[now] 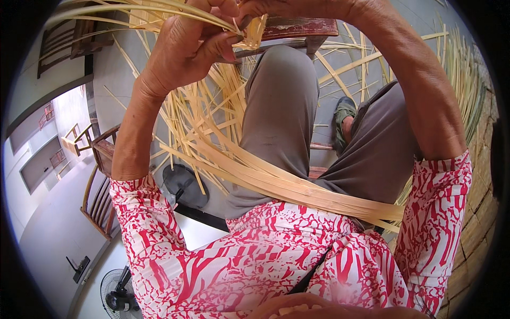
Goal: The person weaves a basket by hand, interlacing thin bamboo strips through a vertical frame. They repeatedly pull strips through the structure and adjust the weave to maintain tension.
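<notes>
Raised at the top of the view, my left hand [199, 45] is closed around several thin bamboo strips [207, 17], whose long ends fan out to the left. My right hand [284, 7] meets it there, its fingertips pinched on the strips close to my left thumb. Beside the fingertips hangs a bent, glossy loop of pale strip [257, 33]. The upper edge cuts off part of my right hand. Across my lap lies a bundle of wide flat bamboo strips [297, 194], running toward the left.
Loose bamboo strips [212, 101] pile up left of my knees. A dark red wooden bench [297, 27] stands in front. Long green-edged strips [462, 80] lie at the right. At the left are wooden chairs [98, 207], a black round base [185, 185] and a fan [116, 295].
</notes>
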A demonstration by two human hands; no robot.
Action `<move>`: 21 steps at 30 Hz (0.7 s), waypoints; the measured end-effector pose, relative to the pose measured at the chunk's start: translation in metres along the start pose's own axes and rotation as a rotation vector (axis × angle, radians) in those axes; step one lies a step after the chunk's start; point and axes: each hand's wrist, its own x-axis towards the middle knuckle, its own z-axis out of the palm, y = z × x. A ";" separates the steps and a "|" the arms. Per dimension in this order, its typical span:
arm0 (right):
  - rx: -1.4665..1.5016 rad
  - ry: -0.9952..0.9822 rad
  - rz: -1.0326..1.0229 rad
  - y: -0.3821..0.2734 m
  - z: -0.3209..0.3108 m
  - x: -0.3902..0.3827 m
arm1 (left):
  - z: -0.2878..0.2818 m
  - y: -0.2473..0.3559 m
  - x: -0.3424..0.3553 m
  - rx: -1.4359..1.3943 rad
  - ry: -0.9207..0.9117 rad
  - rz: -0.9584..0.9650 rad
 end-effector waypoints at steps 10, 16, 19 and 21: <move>-0.003 0.172 0.224 0.011 0.026 0.010 | 0.001 -0.017 -0.003 -0.010 0.331 -0.201; -0.171 0.766 0.187 0.004 0.046 0.009 | 0.019 -0.027 -0.009 -0.060 0.608 -0.331; 0.338 0.631 0.484 -0.019 0.057 -0.008 | 0.027 -0.040 -0.017 -0.072 0.644 -0.307; 0.751 0.521 0.654 -0.008 0.084 -0.019 | 0.029 -0.039 -0.005 -0.118 0.604 -0.306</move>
